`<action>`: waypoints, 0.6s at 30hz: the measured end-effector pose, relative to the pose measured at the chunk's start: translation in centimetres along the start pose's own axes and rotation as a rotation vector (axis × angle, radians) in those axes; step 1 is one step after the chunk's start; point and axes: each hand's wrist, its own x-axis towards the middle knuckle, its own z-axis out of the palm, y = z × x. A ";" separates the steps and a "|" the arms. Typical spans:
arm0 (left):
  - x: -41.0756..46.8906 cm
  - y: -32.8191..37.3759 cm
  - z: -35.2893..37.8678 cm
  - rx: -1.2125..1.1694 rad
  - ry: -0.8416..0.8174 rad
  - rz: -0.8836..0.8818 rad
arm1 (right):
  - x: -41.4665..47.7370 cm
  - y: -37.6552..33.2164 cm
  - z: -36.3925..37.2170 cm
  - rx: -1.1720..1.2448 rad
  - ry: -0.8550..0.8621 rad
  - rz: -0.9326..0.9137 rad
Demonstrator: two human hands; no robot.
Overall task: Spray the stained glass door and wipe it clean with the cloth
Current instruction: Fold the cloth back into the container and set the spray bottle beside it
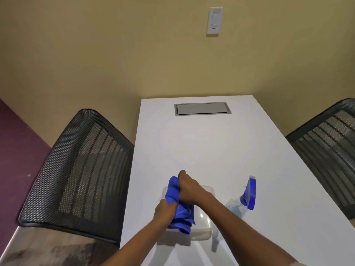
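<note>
A bunched blue cloth (179, 212) hangs between both of my hands over the near part of a white table (201, 143). My right hand (189, 189) grips its upper end from above, and my left hand (164, 211) grips it lower down on the left side. Under the cloth lies a clear, rounded-corner plastic container or tray (203, 223), partly hidden by my hands. A clear spray bottle with a blue trigger head (248, 194) stands to the right of my right forearm. No glass door shows in this view.
A grey cable hatch (202, 108) is set into the table's far end. Black mesh chairs stand on the left (80, 169) and on the right (330, 146). A beige wall with a white switch (215, 20) lies beyond.
</note>
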 end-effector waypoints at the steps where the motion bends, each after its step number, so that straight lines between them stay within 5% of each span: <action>1: 0.2 -0.2 0.1 0.050 0.006 0.048 | 0.2 0.5 0.7 -0.005 0.003 -0.022; 6: 2.0 -1.6 0.4 0.308 0.137 0.172 | 1.2 3.0 3.2 0.059 0.082 -0.099; 9: 2.4 -2.5 0.3 0.668 0.294 0.292 | 1.6 3.6 4.4 0.069 0.132 -0.119; 14: 4.8 -5.1 0.3 1.043 0.345 0.801 | 1.6 4.5 7.1 -0.098 0.125 -0.218; 18: 5.5 -5.0 -0.6 1.073 0.300 0.766 | 0.6 5.3 7.8 -0.287 0.293 -0.184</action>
